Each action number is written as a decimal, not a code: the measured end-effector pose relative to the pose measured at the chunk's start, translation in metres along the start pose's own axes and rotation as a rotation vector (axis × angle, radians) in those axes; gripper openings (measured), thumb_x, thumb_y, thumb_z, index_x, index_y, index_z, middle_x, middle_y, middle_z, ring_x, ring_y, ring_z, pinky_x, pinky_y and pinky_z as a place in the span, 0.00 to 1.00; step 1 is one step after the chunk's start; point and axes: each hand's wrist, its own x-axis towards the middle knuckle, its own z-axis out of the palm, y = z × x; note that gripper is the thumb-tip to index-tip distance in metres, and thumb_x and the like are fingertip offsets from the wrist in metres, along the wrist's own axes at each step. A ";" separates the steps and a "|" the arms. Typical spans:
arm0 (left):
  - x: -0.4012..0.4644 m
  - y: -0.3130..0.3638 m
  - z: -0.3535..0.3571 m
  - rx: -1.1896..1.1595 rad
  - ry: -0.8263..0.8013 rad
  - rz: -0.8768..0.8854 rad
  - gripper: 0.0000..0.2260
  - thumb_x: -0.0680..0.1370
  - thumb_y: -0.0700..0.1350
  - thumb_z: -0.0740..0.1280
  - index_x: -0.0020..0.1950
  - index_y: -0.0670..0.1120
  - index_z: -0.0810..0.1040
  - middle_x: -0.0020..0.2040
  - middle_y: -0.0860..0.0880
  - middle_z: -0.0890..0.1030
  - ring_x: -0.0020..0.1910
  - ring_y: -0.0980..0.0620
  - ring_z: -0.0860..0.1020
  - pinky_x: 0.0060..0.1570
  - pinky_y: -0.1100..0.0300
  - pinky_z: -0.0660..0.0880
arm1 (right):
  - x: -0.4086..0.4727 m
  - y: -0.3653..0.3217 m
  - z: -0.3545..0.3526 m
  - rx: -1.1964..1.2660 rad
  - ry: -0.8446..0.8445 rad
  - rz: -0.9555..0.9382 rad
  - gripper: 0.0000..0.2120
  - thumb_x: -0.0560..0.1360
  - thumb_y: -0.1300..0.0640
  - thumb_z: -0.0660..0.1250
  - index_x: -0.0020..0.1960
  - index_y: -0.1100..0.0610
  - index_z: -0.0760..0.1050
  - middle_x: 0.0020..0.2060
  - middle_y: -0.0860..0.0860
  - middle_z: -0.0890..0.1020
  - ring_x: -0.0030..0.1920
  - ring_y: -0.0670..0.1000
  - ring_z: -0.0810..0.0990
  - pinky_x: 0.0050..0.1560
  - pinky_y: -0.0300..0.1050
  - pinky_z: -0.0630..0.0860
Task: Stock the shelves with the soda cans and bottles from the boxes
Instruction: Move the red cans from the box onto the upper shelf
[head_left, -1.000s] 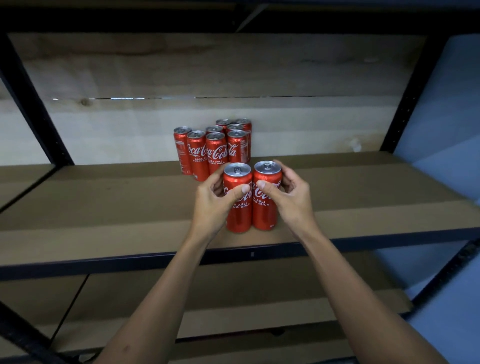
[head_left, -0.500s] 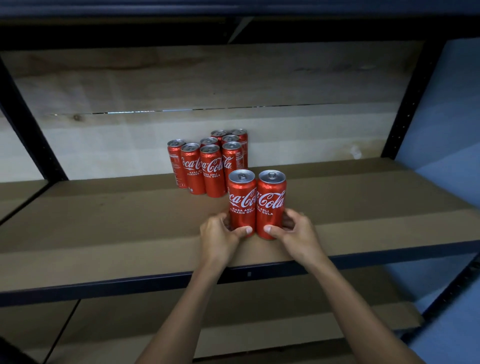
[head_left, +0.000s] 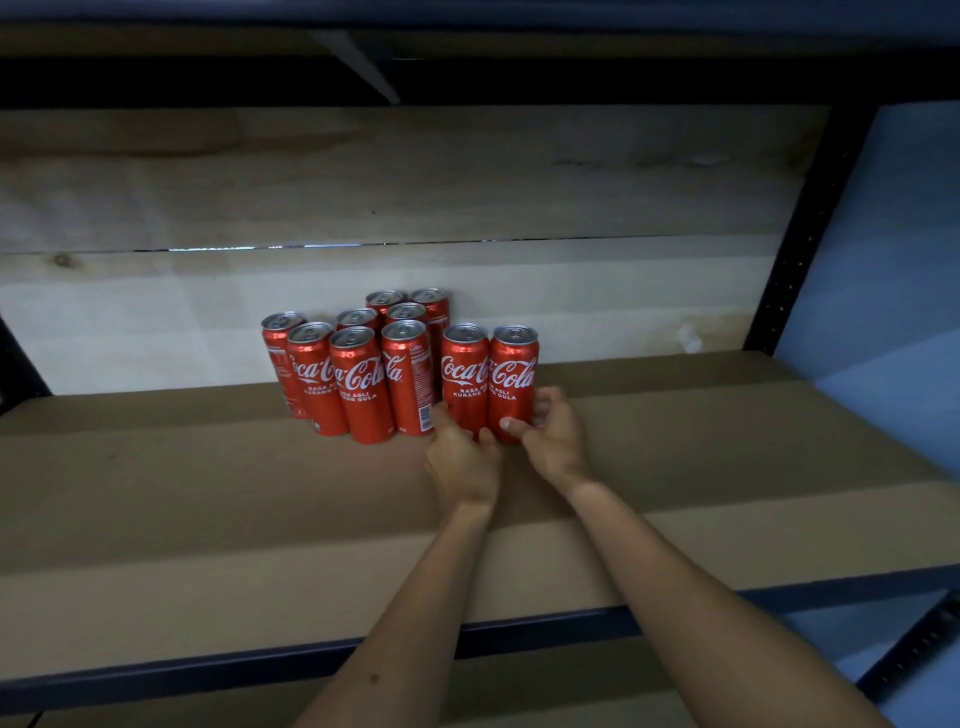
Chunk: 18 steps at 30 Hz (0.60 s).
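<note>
**shelfwatcher:** So you've got both hands down at the base of two red Coca-Cola cans. Your left hand is curled around the bottom of the left can, and your right hand wraps the bottom of the right can, thumb across the front, fingers round the far side. Both cans stand upright on the brown shelf board, touching each other side by side.

**canstacker42:** And where's that pair relative to the rest?

**shelfwatcher:** Just to the right of the cluster of cans already standing near the pale wooden back panel. Your pair lines up about level with the cluster's front row, with a thin gap to the nearest one. I count eight in the cluster, all upright, packed tight.

**canstacker42:** Anything else around?

**shelfwatcher:** Dark metal upright at the right, the shelf's dark front rail below your forearms, and another board under that.
</note>
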 end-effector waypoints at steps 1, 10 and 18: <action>0.001 0.003 0.004 -0.028 0.008 -0.013 0.23 0.74 0.37 0.69 0.67 0.39 0.68 0.50 0.40 0.82 0.52 0.38 0.80 0.51 0.52 0.72 | 0.009 0.002 0.004 0.004 -0.006 0.004 0.21 0.67 0.68 0.77 0.53 0.57 0.71 0.45 0.50 0.81 0.46 0.52 0.81 0.51 0.45 0.79; 0.033 0.004 0.028 0.013 -0.128 0.012 0.31 0.76 0.40 0.67 0.76 0.39 0.57 0.59 0.37 0.78 0.56 0.39 0.78 0.57 0.51 0.75 | 0.060 -0.002 0.034 -0.098 -0.010 0.011 0.24 0.70 0.56 0.76 0.64 0.57 0.74 0.59 0.56 0.82 0.59 0.56 0.81 0.62 0.50 0.76; 0.047 0.006 0.030 0.036 -0.295 -0.015 0.35 0.78 0.36 0.65 0.80 0.42 0.50 0.64 0.40 0.77 0.61 0.44 0.77 0.63 0.53 0.73 | 0.082 -0.004 0.052 -0.004 0.008 0.045 0.23 0.74 0.60 0.72 0.68 0.57 0.73 0.62 0.56 0.80 0.63 0.57 0.79 0.64 0.52 0.73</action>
